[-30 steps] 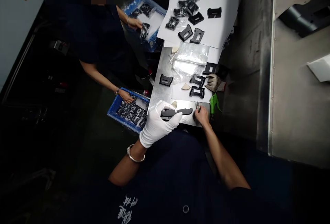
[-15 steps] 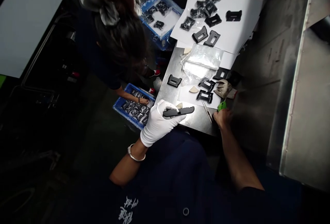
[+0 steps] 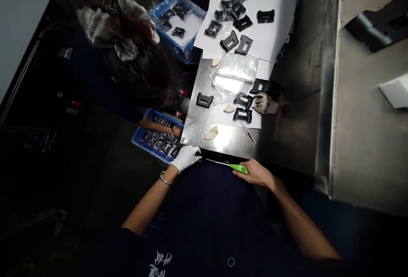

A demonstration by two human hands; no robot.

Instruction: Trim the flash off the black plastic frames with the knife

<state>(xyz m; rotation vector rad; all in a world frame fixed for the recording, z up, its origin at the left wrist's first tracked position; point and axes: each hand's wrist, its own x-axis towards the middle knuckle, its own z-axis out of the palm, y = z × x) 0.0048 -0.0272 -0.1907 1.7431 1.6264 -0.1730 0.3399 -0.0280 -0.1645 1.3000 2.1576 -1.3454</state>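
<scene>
My left hand (image 3: pixel 188 158), in a white glove, is closed at the table's front left corner around a black part (image 3: pixel 198 154), most of which is hidden by the fingers. My bare right hand (image 3: pixel 253 172) grips a green-handled tool (image 3: pixel 239 168) whose thin metal shaft points left, toward the glove. Between the hands and the papers, a tan curved piece (image 3: pixel 211 132) and metal tweezers (image 3: pixel 247 133) lie on the steel table (image 3: pixel 194 128). Farther back are black plastic parts (image 3: pixel 242 115), a smaller tan piece (image 3: pixel 228 108) and a stained glove (image 3: pixel 265 104).
Another person (image 3: pixel 134 64) leans in at the left, one hand in a blue bin (image 3: pixel 138 141) of wrapped parts. A second blue bin (image 3: pixel 199 11) stands behind. Clear plastic bags (image 3: pixel 237 67) and white paper (image 3: pixel 280 4) cover the table's back; a metal panel (image 3: pixel 360 141) rises at right.
My left hand has moved down to the table's front edge with the black part. My right hand has brought the green-handled tool left, near the glove. The view has shifted.
</scene>
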